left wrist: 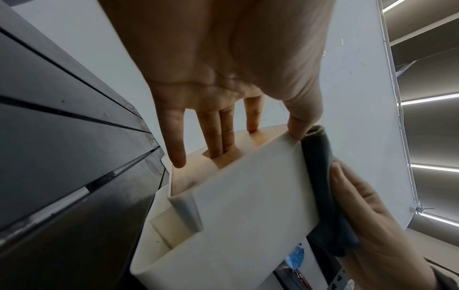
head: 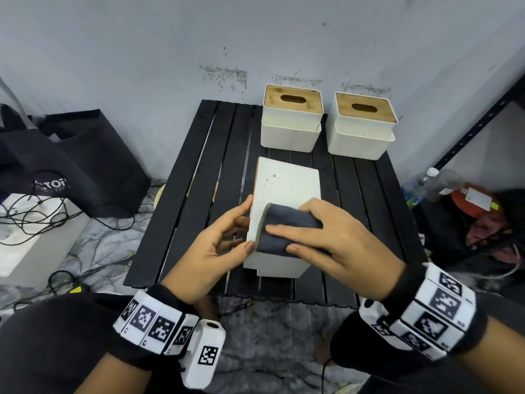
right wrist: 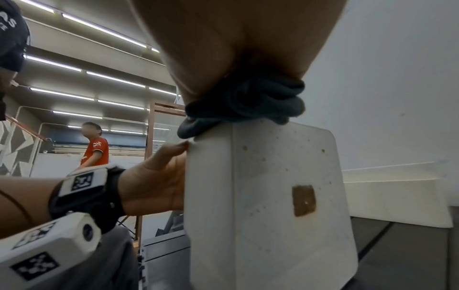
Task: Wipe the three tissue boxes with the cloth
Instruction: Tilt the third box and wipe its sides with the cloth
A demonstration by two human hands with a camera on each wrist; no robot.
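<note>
One white tissue box (head: 287, 183) lies on its side in the middle of the black slatted table (head: 184, 209); its upturned face carries brown specks. My left hand (head: 241, 223) holds its left end: fingers on the wooden lid (left wrist: 258, 139), two dipping into the slot, thumb on the top edge. My right hand (head: 335, 237) grips a folded dark grey cloth (head: 287, 223) and presses it on the near part of that face. The cloth (right wrist: 248, 102) bunches under the palm in the right wrist view. Two more tissue boxes (head: 291, 123) (head: 362, 129) stand upright at the back.
A wall rises right behind the table. A black bag (head: 71, 160) and a white unit with cables (head: 28, 223) sit on the floor at left. A black rack (head: 468, 132) and a bottle (head: 426, 183) are at right. A person in orange (right wrist: 95, 151) stands far off.
</note>
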